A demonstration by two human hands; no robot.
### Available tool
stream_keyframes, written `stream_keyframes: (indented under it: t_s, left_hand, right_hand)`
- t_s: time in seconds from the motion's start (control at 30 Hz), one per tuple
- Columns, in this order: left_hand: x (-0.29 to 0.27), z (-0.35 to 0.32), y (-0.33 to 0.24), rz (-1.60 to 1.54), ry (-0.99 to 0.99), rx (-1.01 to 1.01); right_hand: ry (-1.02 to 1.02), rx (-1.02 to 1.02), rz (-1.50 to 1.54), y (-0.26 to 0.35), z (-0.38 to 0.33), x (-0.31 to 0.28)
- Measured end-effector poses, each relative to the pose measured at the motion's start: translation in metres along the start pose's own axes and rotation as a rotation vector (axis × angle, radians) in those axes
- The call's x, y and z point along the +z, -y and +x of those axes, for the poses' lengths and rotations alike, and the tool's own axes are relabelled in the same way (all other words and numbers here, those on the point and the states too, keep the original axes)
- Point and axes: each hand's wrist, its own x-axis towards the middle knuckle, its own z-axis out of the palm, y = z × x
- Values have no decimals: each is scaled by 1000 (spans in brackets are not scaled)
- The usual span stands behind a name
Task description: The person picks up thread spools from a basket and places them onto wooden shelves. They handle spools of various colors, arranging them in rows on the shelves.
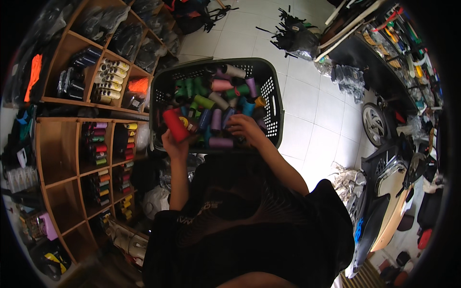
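Note:
A dark green plastic basket in front of me holds many spools of thread in green, purple, pink, blue, grey and other colours. My left hand is closed round a large red spool of thread, held tilted over the basket's near left part. At the near right side, my right hand has its fingers curled against a dark blue spool of thread. Close to it lie a lavender spool and a purple spool. A lime green spool rests further in.
Left of the basket stands a wooden cubby shelf with thread spools in several compartments; cream cones fill another. Black plastic-wrapped bundles sit at the far left. White floor tiles run to the right, with a wheel beyond.

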Motion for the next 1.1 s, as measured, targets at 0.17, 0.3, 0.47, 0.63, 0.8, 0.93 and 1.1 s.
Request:
stream_keyframes:
  t_s: [0.17, 0.3, 0.47, 0.63, 0.8, 0.93, 1.1]
  left_hand:
    - [-3, -42, -7, -64, -135, 75]
    - [-2, -97, -25, 8, -161, 220]
    - [-15, -173, -35, -139, -391, 393]
    - [-55, -202, -14, -244, -353, 469]
    - [-85, -210, -16, -324, -401, 437]
    - [-115, -221, -32, -305, -455, 413]
    - [-163, -253, -59, -306, -445, 362]
  right_hand:
    - [63, -141, -161, 53, -36, 19]
    - [216, -705, -542, 149, -111, 69]
    - [406, -1378, -165, 227, -189, 119]
    - [559, -1749, 20, 239, -219, 169]
    - [682, -1812, 14, 211, -240, 221]
    - [737, -1832, 6, 179, -256, 269]
    - [817, -1835, 13, 134, -271, 330]
